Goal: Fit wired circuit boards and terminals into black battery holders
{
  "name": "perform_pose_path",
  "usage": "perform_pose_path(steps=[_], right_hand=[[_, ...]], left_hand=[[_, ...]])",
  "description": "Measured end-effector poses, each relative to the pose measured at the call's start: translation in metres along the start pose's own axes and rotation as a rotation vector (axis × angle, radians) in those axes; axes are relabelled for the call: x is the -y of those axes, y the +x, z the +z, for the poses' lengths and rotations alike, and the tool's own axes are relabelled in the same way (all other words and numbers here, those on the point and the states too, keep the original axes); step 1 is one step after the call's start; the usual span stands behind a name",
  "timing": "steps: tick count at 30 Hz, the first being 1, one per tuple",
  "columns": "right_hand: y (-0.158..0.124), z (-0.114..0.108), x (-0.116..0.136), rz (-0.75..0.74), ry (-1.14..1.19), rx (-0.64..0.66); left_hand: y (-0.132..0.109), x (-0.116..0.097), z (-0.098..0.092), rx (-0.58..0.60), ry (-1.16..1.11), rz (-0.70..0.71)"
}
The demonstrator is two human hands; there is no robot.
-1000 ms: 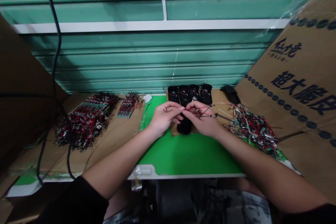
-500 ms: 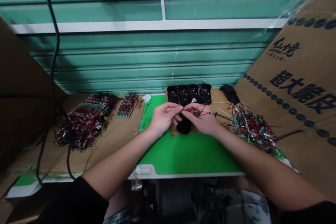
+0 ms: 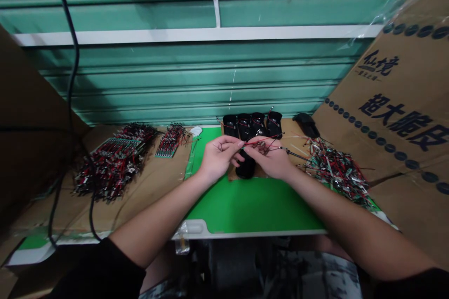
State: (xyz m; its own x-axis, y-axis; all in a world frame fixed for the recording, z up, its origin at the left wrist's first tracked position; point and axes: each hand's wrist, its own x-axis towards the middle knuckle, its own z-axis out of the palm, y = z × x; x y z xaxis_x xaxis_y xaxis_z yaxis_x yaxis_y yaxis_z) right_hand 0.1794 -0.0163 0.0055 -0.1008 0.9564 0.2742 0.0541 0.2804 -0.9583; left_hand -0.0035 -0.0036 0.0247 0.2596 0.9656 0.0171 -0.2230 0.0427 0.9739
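Two bare hands meet near the far edge of the desk [image 3: 245,234], and between them is one wire bundle [image 3: 261,147]: thin red and black leads splayed around a small metal part that I can't make out from my feed. The right hand [image 3: 268,159] has it pinched between thumb and fingers. The left hand [image 3: 219,156] reaches in with its fingertips [image 3: 235,142] at the red leads, but I can't tell whether they are gripping or only touching.

I count five black holders: four in a row [image 3: 252,125] along the far edge, and a fifth [image 3: 246,167] lying just below the hands, partly hidden by them. All five sit on a brown card [image 3: 291,131] at the far edge of a green mat [image 3: 224,208].

Three heaps of wired parts lie on the desk — a large one [image 3: 112,166] and a smaller strip [image 3: 171,140] toward the left, and another large one [image 3: 338,173] at the right. Their pieces are too tangled to count. One black object [image 3: 307,124] sits in the far right corner, its shape hard to read.
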Motion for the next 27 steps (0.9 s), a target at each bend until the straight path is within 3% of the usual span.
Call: perform_pose_path(steps=[10, 27], right_hand=[[0.006, -0.007, 0.003, 0.030, 0.041, -0.051], [0.003, -0.008, 0.010, -0.014, -0.056, 0.114]], left_hand=[[-0.002, 0.001, -0.001, 0.034, 0.073, 0.055], [-0.004, 0.007, -0.002, 0.090, 0.151, 0.107]])
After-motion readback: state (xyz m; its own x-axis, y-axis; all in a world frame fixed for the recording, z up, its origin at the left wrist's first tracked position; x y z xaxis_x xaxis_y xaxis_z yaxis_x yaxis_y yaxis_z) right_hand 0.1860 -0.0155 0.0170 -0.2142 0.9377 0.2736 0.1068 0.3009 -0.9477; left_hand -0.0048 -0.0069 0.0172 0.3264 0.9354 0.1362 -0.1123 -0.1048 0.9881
